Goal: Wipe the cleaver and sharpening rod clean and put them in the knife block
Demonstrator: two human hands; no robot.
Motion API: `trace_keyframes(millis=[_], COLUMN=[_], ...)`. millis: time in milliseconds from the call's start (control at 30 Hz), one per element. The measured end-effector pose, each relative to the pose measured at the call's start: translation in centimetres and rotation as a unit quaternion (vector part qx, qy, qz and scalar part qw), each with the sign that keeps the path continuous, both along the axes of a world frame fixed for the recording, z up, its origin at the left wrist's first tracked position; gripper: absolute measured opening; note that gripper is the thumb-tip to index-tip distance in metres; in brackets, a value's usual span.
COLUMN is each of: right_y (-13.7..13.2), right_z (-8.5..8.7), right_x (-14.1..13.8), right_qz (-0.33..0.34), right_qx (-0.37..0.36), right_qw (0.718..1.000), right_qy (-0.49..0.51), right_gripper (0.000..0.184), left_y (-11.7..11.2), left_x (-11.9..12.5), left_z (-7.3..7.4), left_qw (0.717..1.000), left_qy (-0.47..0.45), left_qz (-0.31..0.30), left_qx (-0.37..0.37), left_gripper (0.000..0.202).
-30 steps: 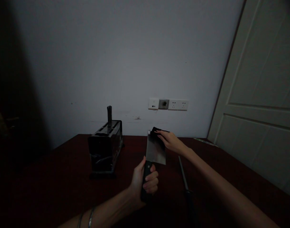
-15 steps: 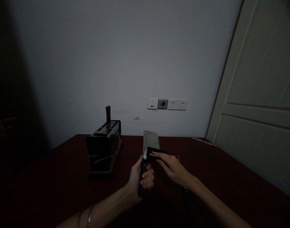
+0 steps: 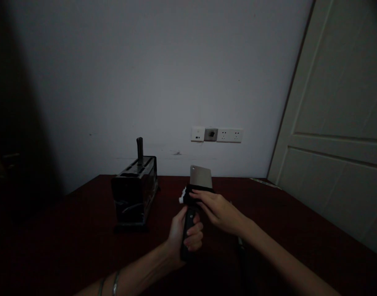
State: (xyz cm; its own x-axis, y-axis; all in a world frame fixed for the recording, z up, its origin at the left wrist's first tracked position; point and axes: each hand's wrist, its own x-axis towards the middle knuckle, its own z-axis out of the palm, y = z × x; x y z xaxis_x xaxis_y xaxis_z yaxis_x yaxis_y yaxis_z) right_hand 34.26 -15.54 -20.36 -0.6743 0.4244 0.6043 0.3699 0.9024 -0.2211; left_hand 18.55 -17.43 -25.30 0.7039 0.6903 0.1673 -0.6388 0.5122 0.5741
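Note:
My left hand [image 3: 188, 236] grips the black handle of a cleaver [image 3: 200, 177], blade pointing up and away over the dark red table [image 3: 83, 230]. With my right hand [image 3: 220, 209] I press a dark cloth [image 3: 191, 192], with a bit of white at its left end, against the lower part of the blade near the handle. Only the blade's upper half shows above the cloth.
A black knife block [image 3: 135, 191] with one handle sticking up stands left of the hands. A sharpening steel [image 3: 240, 243] lies on the table under my right forearm. Wall sockets [image 3: 217, 135] sit on the grey wall; a pale door [image 3: 339, 135] is at the right.
My right hand slid the cloth from the blade's far tip down to near the handle. The blade then turned its flat side towards me.

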Motion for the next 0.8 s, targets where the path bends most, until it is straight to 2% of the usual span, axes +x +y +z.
trace_keyframes(millis=[200, 400, 533, 600, 667, 733, 800], right_y=[2.9, 6.0, 7.8, 8.5, 8.9, 9.3, 9.6], right_z=[2.4, 3.7, 4.4, 4.6, 4.9, 4.9, 4.8], right_x=[-0.6, 0.0, 1.0, 1.8, 2.7, 3.7, 4.5], right_qz=[-0.053, -0.097, -0.136, -0.148, -0.142, -0.134, -0.137], right_qx=[0.039, 0.055, 0.025, -0.013, -0.075, -0.136, -0.175], right_qw=[0.998, 0.994, 0.99, 0.986, 0.962, 0.902, 0.84], right_qy=[0.003, 0.009, 0.016, 0.073, 0.221, 0.387, 0.495], right_gripper=[0.033, 0.031, 0.027, 0.024, 0.018, 0.017, 0.021], left_y=[-0.9, -1.4, -1.3, -1.3, -1.5, -1.7, -1.8], left_x=[0.6, 0.9, 1.2, 1.4, 1.5, 1.7, 1.8], left_z=[0.4, 0.4, -0.2, -0.3, -0.2, 0.0, 0.0], left_qw=[1.0, 0.998, 0.997, 0.997, 0.996, 0.995, 0.992], left_qy=[0.009, 0.009, 0.027, 0.044, 0.07, 0.098, 0.127], left_qz=[-0.029, -0.054, -0.065, -0.063, -0.053, -0.033, -0.006], left_qx=[0.005, 0.008, 0.007, 0.011, 0.009, -0.002, -0.018], left_gripper=[0.048, 0.052, 0.056, 0.056, 0.057, 0.058, 0.059])
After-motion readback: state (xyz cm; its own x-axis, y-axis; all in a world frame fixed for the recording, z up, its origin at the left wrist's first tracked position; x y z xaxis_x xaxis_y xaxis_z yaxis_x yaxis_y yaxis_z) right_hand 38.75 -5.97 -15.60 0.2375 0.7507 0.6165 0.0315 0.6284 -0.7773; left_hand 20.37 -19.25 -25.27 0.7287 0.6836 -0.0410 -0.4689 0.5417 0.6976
